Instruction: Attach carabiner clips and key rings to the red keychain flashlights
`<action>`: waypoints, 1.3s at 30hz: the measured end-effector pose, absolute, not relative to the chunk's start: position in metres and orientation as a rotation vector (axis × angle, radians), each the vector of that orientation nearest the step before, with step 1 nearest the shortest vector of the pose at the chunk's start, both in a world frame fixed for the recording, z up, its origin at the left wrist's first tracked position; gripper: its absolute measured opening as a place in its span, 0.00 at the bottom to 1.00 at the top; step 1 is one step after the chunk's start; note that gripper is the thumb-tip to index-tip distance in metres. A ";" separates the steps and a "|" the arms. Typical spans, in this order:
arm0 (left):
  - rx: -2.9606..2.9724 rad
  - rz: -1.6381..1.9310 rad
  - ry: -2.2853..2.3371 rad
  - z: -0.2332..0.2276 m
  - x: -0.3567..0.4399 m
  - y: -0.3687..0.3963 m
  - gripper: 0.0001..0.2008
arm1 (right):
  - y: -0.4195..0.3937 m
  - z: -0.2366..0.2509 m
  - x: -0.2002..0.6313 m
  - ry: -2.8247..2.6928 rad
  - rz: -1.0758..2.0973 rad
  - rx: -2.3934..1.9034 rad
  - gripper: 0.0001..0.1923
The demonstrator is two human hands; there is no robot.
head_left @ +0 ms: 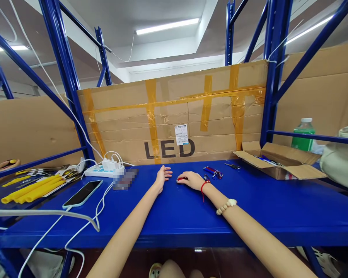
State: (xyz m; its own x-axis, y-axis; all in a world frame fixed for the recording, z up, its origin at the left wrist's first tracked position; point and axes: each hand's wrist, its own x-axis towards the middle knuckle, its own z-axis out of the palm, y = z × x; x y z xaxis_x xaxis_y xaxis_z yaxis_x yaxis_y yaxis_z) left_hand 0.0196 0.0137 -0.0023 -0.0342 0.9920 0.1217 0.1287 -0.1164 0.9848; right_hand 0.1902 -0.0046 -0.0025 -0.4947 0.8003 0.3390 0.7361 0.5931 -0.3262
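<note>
My left hand [163,175] rests flat on the blue shelf top [249,208], fingers apart and empty. Just to its right, my right hand [193,180] lies knuckles up on the shelf top with its fingers curled over a small red object [181,179] that peeks out at the fingertips. A red string and a bead bracelet circle that wrist. Behind the right hand lie small red and blue tools [213,172] and a small dark tool [232,166].
An open cardboard box [278,164] holding blue items sits at right, a green bottle [304,135] behind it. At left are a phone [82,193], a power strip [104,168] with white cables and yellow tubes [31,189]. A taped cardboard wall marked LED [174,116] backs the shelf.
</note>
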 end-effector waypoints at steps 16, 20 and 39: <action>2.100 1.099 1.166 -0.007 0.024 -0.001 0.09 | 0.001 -0.009 0.189 -2.241 0.275 -1.180 0.12; 2.174 1.061 1.134 -0.006 0.023 -0.003 0.11 | 0.001 -0.008 0.189 -2.216 0.286 -1.171 0.11; 2.163 1.203 1.426 -0.015 0.024 0.006 0.08 | -0.027 0.027 0.205 -2.531 1.150 -1.193 0.21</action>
State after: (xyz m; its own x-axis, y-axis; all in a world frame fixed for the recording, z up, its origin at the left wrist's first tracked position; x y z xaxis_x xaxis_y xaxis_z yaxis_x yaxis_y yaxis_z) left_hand 0.0239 0.0061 -0.0153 0.1640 0.8594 0.4844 0.6224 -0.4711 0.6251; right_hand 0.2048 -0.0268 0.0267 -0.6834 0.7016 -0.2018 0.6135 0.4021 -0.6797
